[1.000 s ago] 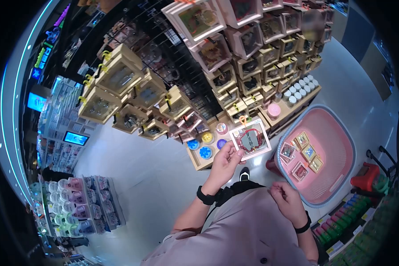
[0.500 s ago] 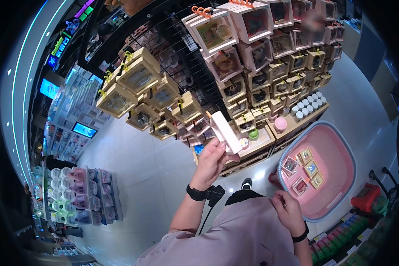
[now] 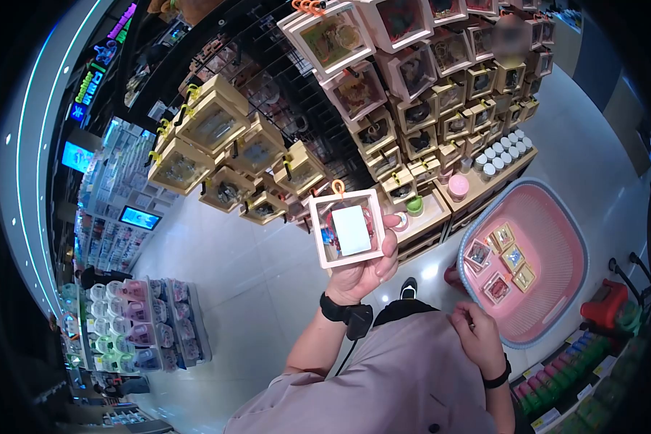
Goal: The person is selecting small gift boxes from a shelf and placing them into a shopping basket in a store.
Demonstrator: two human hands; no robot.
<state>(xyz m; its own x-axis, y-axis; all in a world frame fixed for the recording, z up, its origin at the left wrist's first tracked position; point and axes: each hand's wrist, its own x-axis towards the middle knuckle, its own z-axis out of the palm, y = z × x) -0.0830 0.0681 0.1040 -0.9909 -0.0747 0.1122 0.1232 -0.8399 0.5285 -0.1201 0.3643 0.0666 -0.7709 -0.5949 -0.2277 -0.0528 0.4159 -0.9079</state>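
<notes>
My left hand (image 3: 362,278) grips a small square box (image 3: 316,230) with a pale pink frame and a clear window. A blank-looking white label (image 3: 352,230) covers much of the window, and red and blue contents show around it. An orange loop (image 3: 338,186) sticks up from the top of the box. The box is held upright, facing me, in front of the display rack. My right hand (image 3: 477,336) rests low against my shirt, fingers loosely bent and apart, with nothing visible in it.
A wire rack (image 3: 296,79) carries rows of framed boxes (image 3: 333,40) on hooks. Below is a wooden shelf (image 3: 430,217) with white-lidded jars (image 3: 499,163). A pink basket (image 3: 557,267) with several boxes stands right. Stacked clear containers (image 3: 134,325) stand left.
My left hand has turned the box from edge-on to facing me, showing its label and window. My right hand stays beside my shirt. The view has shifted slightly.
</notes>
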